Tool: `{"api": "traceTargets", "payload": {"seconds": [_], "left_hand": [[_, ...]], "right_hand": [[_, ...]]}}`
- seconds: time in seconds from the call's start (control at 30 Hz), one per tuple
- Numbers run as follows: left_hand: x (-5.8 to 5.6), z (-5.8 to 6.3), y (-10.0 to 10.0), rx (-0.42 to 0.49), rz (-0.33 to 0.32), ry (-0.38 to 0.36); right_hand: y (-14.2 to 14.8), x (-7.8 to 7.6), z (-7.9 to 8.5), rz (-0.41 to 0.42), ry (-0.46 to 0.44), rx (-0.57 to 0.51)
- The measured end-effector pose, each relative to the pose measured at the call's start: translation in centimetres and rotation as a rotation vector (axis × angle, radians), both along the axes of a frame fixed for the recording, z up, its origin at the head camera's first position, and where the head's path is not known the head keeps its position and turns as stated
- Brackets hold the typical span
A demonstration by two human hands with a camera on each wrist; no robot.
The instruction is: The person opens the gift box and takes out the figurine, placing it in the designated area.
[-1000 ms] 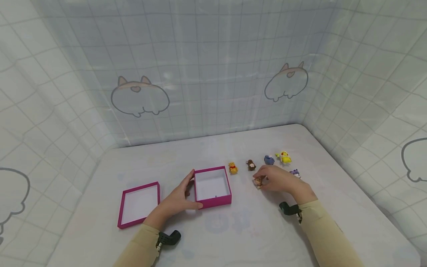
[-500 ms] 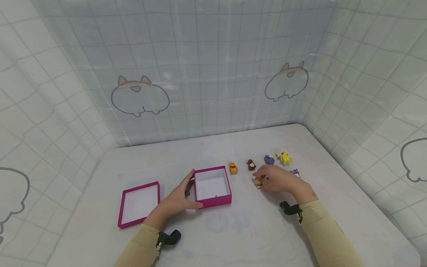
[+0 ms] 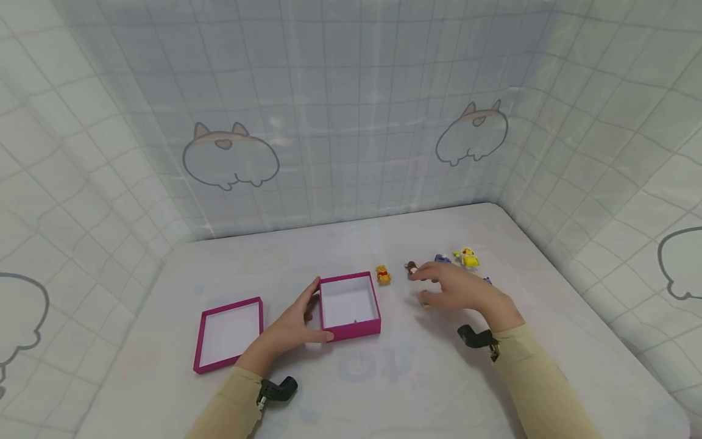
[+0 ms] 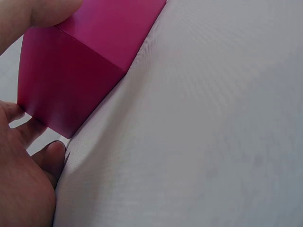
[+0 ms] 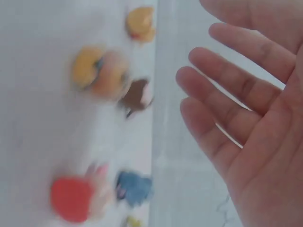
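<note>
My left hand (image 3: 290, 326) grips the left side of a square magenta box (image 3: 353, 331) with a white inside, thumb at the near corner and fingers along the far part. In the left wrist view the thumb lies on the box wall (image 4: 75, 80). My right hand (image 3: 466, 289) hovers over the small toy figures, fingers spread and holding nothing. Beneath it a tan figurine (image 5: 106, 75) rests on the table, mostly hidden in the head view. Close to its fingertips are a brown figurine (image 3: 411, 268) and a blue figurine (image 3: 442, 259).
A shallow magenta-rimmed lid (image 3: 200, 341) lies left of the box. The orange bear figurine (image 3: 383, 275) stands just right of the box, and a yellow figurine (image 3: 468, 258) sits farther right. A purple figurine (image 3: 487, 280) is partly covered by my right hand. Tile-patterned sheeting (image 3: 351, 122) surrounds the table.
My right hand has let go of the tan figurine, spread its fingers and risen slightly above it. My left hand and the box have stayed in place.
</note>
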State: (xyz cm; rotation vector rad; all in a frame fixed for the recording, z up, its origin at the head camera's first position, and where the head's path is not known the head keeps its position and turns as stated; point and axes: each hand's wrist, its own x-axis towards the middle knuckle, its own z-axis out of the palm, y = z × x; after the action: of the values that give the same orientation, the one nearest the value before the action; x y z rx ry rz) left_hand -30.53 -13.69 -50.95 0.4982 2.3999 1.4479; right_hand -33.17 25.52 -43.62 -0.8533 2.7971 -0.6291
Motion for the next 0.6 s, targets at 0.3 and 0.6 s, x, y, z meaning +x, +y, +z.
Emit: {"api": "traceTargets", "payload": {"seconds": [0.3, 0.6], "left_hand": [[0.1, -0.1, 0.0, 0.004, 0.007, -0.008], [0.2, 0.0, 0.1, -0.003, 0.006, -0.015]], "right_hand": [[-4.9, -1.2, 1.9, 0.206, 0.018, -0.057], [-10.8, -2.1, 2.3, 0.395, -0.003, 0.029]]}}
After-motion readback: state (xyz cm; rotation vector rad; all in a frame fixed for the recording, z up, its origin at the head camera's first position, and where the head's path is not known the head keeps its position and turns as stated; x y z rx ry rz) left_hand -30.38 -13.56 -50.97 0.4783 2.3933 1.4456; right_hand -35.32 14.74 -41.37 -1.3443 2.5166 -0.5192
